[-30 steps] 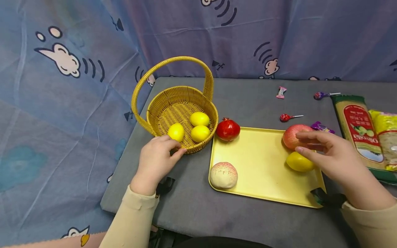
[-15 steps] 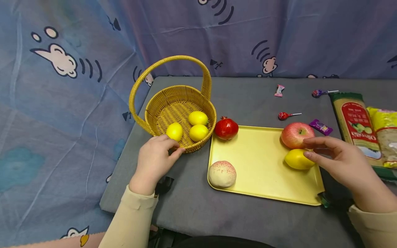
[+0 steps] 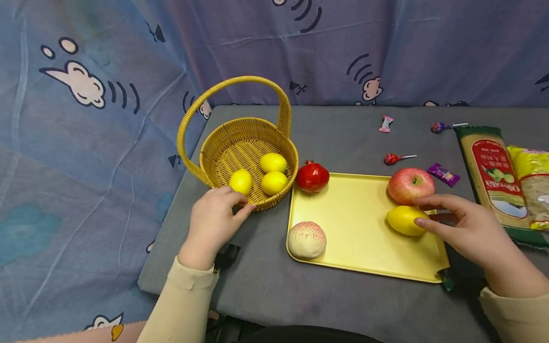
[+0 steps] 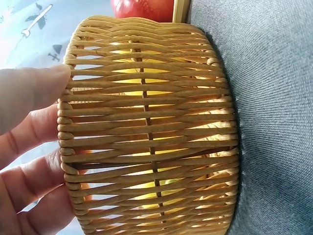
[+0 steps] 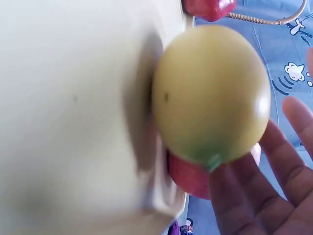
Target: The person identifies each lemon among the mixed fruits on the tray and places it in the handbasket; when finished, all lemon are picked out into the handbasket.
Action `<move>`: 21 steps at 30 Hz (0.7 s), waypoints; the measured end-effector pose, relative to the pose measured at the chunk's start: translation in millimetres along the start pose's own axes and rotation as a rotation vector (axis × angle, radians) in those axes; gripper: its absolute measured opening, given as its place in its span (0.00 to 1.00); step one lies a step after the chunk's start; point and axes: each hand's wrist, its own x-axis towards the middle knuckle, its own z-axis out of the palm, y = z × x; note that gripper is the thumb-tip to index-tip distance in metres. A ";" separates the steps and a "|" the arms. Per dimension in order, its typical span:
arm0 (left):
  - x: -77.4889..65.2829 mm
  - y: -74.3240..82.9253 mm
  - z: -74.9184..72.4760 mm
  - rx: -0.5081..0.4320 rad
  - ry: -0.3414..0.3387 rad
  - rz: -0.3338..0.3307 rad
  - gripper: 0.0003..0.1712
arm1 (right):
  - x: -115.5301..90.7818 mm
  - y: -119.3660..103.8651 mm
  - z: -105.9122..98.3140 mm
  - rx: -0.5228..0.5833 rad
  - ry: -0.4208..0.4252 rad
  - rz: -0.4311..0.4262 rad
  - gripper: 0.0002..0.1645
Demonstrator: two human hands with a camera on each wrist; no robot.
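My left hand (image 3: pixel 216 221) holds the near rim of a yellow wicker basket (image 3: pixel 210 157), thumb outside and fingers reaching over the rim; the left wrist view shows the woven wall (image 4: pixel 151 122) close up. Inside the basket lie three lemons (image 3: pixel 273 163). At the right end of a yellow tray (image 3: pixel 356 238), my right hand (image 3: pixel 467 228) is beside another lemon (image 3: pixel 405 220), its fingers spread loosely. In the right wrist view the fingertips touch or nearly touch this lemon (image 5: pixel 210 93) near its green stem end. A red apple (image 3: pixel 411 186) sits just behind it.
A pomegranate (image 3: pixel 312 176) sits at the tray's back left corner, a peach (image 3: pixel 307 240) at its front left. Behind the tray lie a red lollipop (image 3: pixel 392 159), a purple candy (image 3: pixel 443 175), a pink candy (image 3: pixel 385 124) and a purple lollipop (image 3: pixel 438 127). Food bags (image 3: pixel 493 176) lie at right.
My right hand drew back right from over the apple and lemon, then came left again to the lemon. The lemon has shifted slightly left on the tray. My left hand stays on the basket.
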 end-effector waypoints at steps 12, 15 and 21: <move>0.1 0.6 -0.5 -0.007 -0.002 0.001 0.09 | 0.7 -3.7 4.9 0.021 -0.148 -0.073 0.27; 0.1 0.7 -0.5 -0.008 -0.003 0.001 0.09 | 0.9 -4.5 6.6 -0.012 -0.157 -0.071 0.28; 0.5 1.5 -1.1 -0.003 -0.011 -0.008 0.09 | 3.8 -4.8 7.5 -0.059 -0.201 -0.038 0.31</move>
